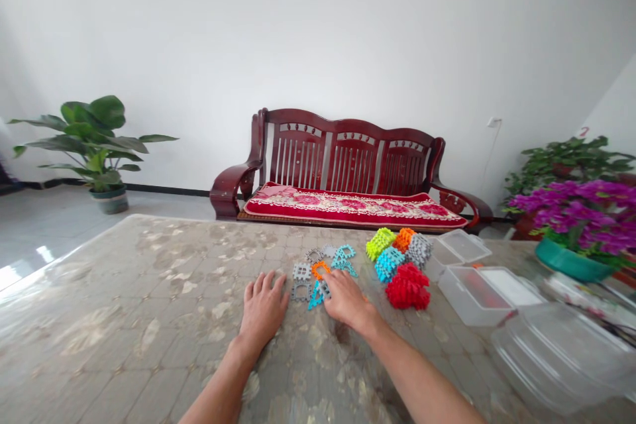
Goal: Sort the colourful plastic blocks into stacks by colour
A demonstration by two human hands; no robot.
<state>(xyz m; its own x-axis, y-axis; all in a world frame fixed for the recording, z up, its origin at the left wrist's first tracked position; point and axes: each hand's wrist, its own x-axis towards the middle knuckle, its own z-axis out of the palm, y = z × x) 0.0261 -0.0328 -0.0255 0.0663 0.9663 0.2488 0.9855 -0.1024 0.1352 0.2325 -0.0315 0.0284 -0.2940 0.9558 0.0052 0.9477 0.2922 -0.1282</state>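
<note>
Hands apart: left hand [263, 308] flat on table [149, 291], right hand [345, 300] touching gray plastic piece [324, 289].

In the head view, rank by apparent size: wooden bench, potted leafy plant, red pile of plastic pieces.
1. Wooden bench
2. Potted leafy plant
3. Red pile of plastic pieces, smallest despite being nearest the camera
</note>
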